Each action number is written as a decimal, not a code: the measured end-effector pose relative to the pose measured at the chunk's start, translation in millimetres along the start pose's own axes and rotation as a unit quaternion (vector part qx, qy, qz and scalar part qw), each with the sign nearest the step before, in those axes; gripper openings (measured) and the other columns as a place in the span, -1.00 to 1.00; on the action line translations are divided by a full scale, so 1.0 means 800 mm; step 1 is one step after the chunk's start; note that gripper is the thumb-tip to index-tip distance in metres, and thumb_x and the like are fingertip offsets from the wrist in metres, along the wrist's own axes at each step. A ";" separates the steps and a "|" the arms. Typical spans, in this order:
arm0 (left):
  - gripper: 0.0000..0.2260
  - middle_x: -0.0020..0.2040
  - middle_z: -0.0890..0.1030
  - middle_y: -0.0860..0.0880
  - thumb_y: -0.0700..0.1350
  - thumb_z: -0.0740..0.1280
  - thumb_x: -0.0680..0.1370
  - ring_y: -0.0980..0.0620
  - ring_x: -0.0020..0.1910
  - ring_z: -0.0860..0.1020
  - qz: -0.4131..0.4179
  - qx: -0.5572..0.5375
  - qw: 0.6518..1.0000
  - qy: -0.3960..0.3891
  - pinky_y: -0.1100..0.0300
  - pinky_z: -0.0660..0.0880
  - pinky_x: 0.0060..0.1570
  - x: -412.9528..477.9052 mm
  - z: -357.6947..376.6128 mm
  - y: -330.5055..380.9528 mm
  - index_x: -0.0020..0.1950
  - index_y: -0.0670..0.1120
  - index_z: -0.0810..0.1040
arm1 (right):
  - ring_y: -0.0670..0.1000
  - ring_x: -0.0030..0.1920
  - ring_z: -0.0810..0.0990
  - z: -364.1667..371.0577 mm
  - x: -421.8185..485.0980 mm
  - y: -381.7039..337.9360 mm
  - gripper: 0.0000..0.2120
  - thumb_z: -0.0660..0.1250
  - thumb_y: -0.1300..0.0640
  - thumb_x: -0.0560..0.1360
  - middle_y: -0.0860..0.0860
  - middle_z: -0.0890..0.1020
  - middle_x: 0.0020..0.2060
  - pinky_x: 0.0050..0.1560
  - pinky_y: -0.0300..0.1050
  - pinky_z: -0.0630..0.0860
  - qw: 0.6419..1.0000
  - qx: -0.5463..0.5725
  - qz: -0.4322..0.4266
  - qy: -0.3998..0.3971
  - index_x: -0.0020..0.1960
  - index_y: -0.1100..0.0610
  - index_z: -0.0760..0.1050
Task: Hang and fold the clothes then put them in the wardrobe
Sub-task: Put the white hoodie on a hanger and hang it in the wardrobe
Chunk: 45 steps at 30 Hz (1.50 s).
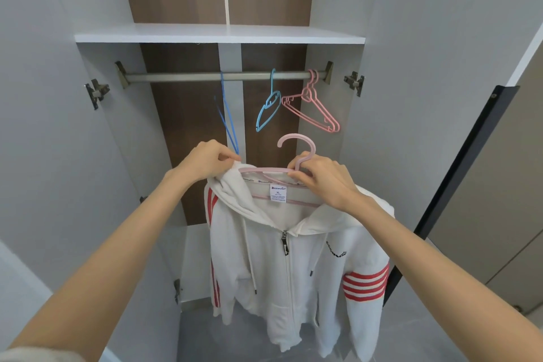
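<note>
A white zip hoodie (293, 261) with red stripes on the sleeves hangs in front of the open wardrobe. A pink hanger (296, 147) sits inside its collar, hook pointing up. My left hand (205, 160) pinches the hood fabric at the hanger's left end. My right hand (323, 179) grips the hanger's neck just under the hook. The wardrobe rail (188, 77) runs across above both hands.
On the rail hang a dark blue hanger (227, 117), a light blue hanger (269, 110) and two pink hangers (314, 109) at the right end. A white shelf (220, 34) lies above the rail. Wardrobe doors stand open on both sides; a dark door edge (458, 173) is at right.
</note>
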<state>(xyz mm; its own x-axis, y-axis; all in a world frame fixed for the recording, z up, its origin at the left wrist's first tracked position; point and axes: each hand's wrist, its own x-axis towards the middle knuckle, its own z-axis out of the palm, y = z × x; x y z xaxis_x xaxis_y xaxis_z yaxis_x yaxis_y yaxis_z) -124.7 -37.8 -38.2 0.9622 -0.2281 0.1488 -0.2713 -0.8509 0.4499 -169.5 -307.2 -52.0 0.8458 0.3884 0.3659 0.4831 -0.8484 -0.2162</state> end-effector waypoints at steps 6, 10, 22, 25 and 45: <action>-0.79 0.07 0.63 0.00 -0.25 0.27 0.56 0.04 0.08 0.56 -0.026 -0.123 0.989 0.081 0.27 0.46 0.00 -0.003 0.004 0.016 0.09 -0.09 0.66 | 0.02 -0.11 0.53 0.000 -0.002 0.002 -0.69 0.15 -0.12 0.61 -0.26 0.54 0.08 -0.23 -0.13 0.37 0.999 0.010 0.046 -0.012 -0.17 0.05 0.45; -0.76 -0.03 0.64 0.12 -0.25 0.28 0.53 0.26 -0.05 0.56 0.024 -0.250 0.966 0.059 0.50 0.45 -0.14 -0.013 0.001 0.035 -0.08 0.09 0.64 | 0.01 -0.06 0.52 -0.003 -0.007 0.007 -0.68 0.16 -0.09 0.62 -0.24 0.56 0.10 -0.20 -0.11 0.40 0.998 0.026 0.061 -0.018 -0.14 0.09 0.51; -0.70 -0.14 0.55 -0.06 0.11 0.23 0.54 -0.13 -0.24 0.56 -0.054 0.158 0.959 0.230 0.08 0.47 -0.28 -0.029 0.046 0.050 0.05 -0.11 0.36 | 0.07 -0.11 0.54 -0.002 -0.004 -0.014 -0.75 0.16 -0.07 0.62 -0.21 0.55 0.08 -0.17 -0.04 0.50 0.998 0.023 0.058 0.031 -0.21 -0.06 0.38; -0.82 -0.27 0.50 -0.07 -0.08 0.29 0.51 -0.11 -0.45 0.47 -0.015 0.270 0.921 0.279 0.19 0.30 -0.42 -0.034 0.035 0.052 0.01 -0.16 0.42 | 0.06 -0.11 0.53 -0.008 0.000 -0.017 -0.76 0.18 -0.05 0.62 -0.21 0.55 0.08 -0.20 -0.08 0.44 0.998 0.021 0.043 0.028 -0.21 -0.04 0.38; -0.62 -0.20 0.51 -0.18 0.14 0.29 0.54 -0.28 0.09 0.48 -0.146 -0.233 0.948 0.161 -0.04 0.45 -0.05 -0.018 0.001 0.027 -0.27 -0.14 0.56 | -0.03 -0.15 0.50 -0.015 0.011 -0.031 -0.81 0.18 -0.06 0.62 -0.19 0.56 0.07 -0.33 -0.22 0.32 0.997 0.038 0.010 0.066 -0.15 -0.08 0.42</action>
<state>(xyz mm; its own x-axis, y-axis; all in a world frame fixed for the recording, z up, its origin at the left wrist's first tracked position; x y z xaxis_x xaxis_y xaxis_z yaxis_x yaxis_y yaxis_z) -144.6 -53.5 -31.0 0.9610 0.2051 0.1854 -0.0480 -0.5366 0.8425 -176.6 -286.9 -32.3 0.8205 0.3163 0.4762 0.4863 -0.8240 -0.2906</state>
